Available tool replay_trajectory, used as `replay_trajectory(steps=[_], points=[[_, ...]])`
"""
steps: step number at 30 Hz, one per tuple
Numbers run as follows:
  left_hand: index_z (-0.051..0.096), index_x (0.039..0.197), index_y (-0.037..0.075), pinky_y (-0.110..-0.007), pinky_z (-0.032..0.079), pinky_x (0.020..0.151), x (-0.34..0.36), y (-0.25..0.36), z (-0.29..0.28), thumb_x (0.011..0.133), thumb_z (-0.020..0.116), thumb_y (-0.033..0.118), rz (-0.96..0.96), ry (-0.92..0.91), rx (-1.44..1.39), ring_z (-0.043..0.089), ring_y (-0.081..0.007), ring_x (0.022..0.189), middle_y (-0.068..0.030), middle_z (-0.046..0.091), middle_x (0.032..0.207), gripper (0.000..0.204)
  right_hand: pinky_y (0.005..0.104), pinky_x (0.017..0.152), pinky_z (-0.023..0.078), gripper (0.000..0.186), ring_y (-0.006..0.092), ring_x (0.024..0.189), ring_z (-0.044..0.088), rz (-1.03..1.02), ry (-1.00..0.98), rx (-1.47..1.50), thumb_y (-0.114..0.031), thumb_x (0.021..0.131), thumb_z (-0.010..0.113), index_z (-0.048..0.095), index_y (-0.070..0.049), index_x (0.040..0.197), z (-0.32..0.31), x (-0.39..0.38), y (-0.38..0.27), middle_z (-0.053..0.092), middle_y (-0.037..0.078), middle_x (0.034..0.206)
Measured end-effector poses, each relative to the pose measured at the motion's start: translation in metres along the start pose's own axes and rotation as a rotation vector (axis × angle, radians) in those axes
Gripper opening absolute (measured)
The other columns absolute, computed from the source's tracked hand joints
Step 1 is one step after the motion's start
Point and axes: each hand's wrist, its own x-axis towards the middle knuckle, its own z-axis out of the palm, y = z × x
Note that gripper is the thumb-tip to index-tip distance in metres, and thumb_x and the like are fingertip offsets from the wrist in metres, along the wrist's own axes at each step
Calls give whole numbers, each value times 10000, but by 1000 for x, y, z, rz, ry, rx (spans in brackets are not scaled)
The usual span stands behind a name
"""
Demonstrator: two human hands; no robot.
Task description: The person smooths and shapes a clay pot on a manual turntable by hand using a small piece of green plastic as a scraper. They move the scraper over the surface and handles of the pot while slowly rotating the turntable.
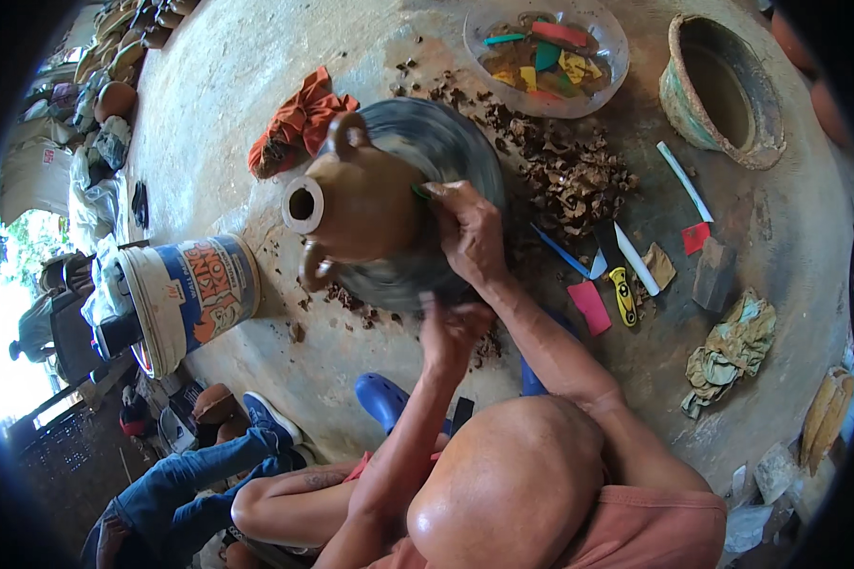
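A brown clay jug [375, 204] with a narrow round mouth and two loop handles stands on a dark round turning wheel [479, 142], whose surface is smeared by spin. My right hand [470, 232] is closed in a pinch on a small green scraper [420, 192]. The scraper rests against the jug's side; most of it is hidden by the fingers. At the wheel's near edge is my left hand [451, 332], slightly blurred, its fingers apart and nothing seen in them. Whether it touches the wheel I cannot tell.
Brown clay shavings [574, 175] lie right of the wheel, near a yellow-handled knife [623, 294]. Behind are a clear basin [617, 76] of coloured pieces and a clay-crusted pot [674, 95]. An orange cloth [289, 123] and a white bucket [199, 294] are left. Another person's jeans [194, 488] show lower left.
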Motion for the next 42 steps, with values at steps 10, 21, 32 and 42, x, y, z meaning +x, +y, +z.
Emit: replay_trajectory(steps=[10,21,32,42], points=[[455,1493,125,-470,547,1002,70,101,-44,1041,363,690,224,97,43,627,-315,1255,-124,609,1416,729,397,783,580,320,334,909,713,33,8,74,62,868,669,750,-55,1155,11,-4,-18,707,144,989],[464,1500,162,-485,526,1006,31,85,-9,1003,423,726,-45,3,23,631,-305,1211,-90,562,1457,752,386,787,583,322,326,913,715,16,18,19,82,849,668,749,-53,1130,-8,-13,-6,695,136,982],[494,1424,150,-478,523,895,-13,21,10,993,474,721,-261,-51,93,631,-294,1116,-104,614,1290,716,342,745,565,337,295,886,727,-1,18,53,122,884,644,747,-43,1158,2,-13,-8,702,143,996],[259,1627,206,-541,272,1219,66,117,-47,977,505,697,63,176,147,301,-300,1525,-68,292,1660,851,362,775,581,372,290,904,718,-16,6,-16,135,849,655,754,-64,1147,2,-23,-18,706,126,1007]])
